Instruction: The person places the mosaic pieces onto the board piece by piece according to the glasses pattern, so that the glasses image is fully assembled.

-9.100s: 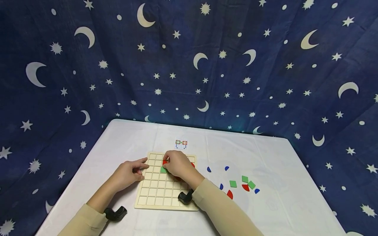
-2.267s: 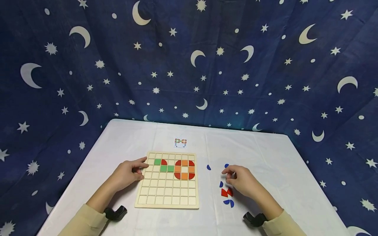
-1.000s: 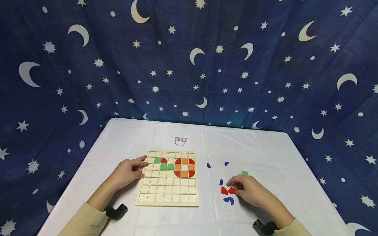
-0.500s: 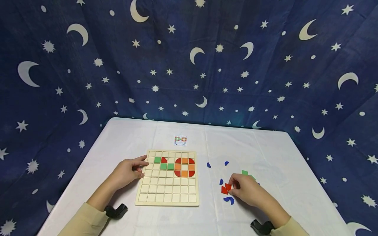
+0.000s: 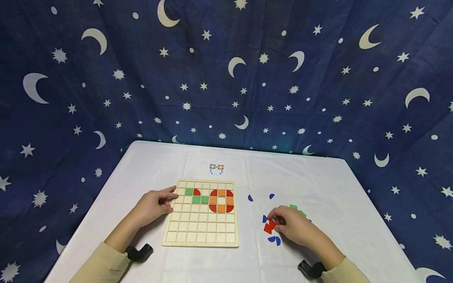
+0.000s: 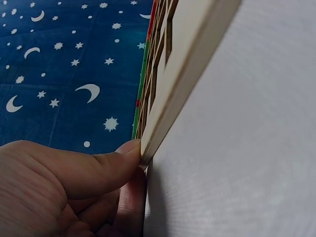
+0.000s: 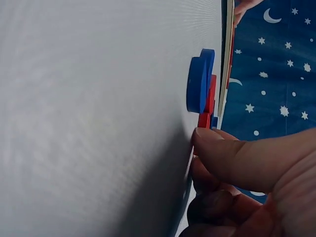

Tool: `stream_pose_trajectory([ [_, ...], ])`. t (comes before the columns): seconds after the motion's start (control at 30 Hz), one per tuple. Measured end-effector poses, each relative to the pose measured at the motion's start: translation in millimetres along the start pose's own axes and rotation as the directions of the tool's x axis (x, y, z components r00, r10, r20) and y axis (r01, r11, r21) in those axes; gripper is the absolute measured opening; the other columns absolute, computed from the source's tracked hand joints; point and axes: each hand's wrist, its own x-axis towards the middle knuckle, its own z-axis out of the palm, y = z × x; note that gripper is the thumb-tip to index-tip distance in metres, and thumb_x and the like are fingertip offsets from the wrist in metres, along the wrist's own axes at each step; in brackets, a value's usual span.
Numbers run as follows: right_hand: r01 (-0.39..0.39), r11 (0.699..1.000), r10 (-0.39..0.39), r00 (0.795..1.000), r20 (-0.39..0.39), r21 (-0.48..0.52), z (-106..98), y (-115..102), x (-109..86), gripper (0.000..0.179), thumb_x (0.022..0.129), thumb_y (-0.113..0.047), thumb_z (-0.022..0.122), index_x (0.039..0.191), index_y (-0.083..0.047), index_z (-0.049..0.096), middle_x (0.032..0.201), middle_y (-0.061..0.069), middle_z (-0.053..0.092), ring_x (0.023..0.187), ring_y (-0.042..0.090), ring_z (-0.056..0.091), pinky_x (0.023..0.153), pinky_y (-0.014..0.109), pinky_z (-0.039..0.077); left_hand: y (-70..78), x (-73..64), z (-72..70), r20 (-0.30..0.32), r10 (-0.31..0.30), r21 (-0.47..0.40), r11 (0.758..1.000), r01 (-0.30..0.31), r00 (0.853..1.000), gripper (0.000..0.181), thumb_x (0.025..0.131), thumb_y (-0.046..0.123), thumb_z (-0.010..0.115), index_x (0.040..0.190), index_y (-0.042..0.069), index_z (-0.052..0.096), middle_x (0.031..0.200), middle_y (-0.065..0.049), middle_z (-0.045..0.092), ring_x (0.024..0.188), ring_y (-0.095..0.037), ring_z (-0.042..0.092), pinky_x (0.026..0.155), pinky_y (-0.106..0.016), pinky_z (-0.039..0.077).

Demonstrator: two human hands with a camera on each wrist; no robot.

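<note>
Seven red pieces (image 5: 267,228), four orange squares (image 5: 221,192), one board (image 5: 200,226).

Navy fabric (image 5: 209,63) hangs like a wall behind the worktop (image 5: 339,204) & wraps round to L + R sides, w/ vert. folds and soft ripples. Print's off-white: crescents (image 5: 30,88), pointed stars (image 5: 26,151), spiky bursts (image 5: 40,199) & sm. ovals (image 5: 434,137), scattered at var. angles. White cloth (image 5: 304,177) covers the worktop; back corners rounded, far edge sits a bit lower on R than L in head view. Thin crease (image 5: 247,173) nr ctr runs front–back, plus faint wrinkles. Light's soft, fairly even; fabric has a slight teal tint nr the far edge. Wrist views: same print, brighter blue; cloth looks greyish.
</note>
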Motion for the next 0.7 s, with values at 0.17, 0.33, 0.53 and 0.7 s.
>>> stream_pose_trajectory([
  [0.17,-0.021,1.000,0.022,1.000,0.005,-0.008,0,-1,3.3,0.024,0.088,-0.009,0.086,0.097,-0.026,0.072,0.080,-0.010,0.056,0.078,0.010,0.052,0.071,0.024,0.045,0.0,-0.1,-0.3,-0.002,0.010,0.007,1.000,-0.010,1.000,0.047,0.083,0.000,0.084,0.129,0.009,0.079,0.163,-0.010,0.056,0.082,-0.012,0.058,0.071,-0.023,0.044],
  [0.33,-0.027,1.000,0.027,1.000,-0.001,-0.003,-2,-4,10.7,0.020,0.090,-0.013,0.086,0.096,-0.024,0.071,0.078,-0.008,0.056,0.077,0.011,0.052,0.070,0.024,0.044,0.1,0.7,-0.4,0.000,-0.005,0.001,1.000,0.005,1.000,0.047,0.084,0.000,0.084,0.129,0.009,0.079,0.164,-0.009,0.055,0.084,-0.014,0.058,0.071,-0.023,0.044],
  [0.53,-0.021,0.999,0.022,1.000,-0.017,0.040,0,-22,28.4,0.018,0.092,-0.015,0.084,0.098,-0.024,0.071,0.077,-0.007,0.057,0.074,0.011,0.054,0.067,0.024,0.046,-0.2,0.8,-1.0,-0.002,0.001,-0.001,1.000,-0.001,1.000,0.046,0.084,-0.001,0.084,0.129,0.009,0.078,0.164,-0.010,0.055,0.086,-0.016,0.058,0.071,-0.023,0.044],
  [0.7,-0.023,0.997,0.023,1.000,-0.003,0.079,4,-49,48.6,0.017,0.093,-0.017,0.083,0.100,-0.026,0.071,0.080,-0.007,0.059,0.075,0.012,0.055,0.063,0.025,0.048,0.1,0.3,-0.6,0.002,0.003,-0.002,1.000,-0.003,1.000,0.046,0.084,-0.001,0.083,0.129,0.009,0.079,0.164,-0.010,0.055,0.085,-0.016,0.058,0.072,-0.024,0.044],
])
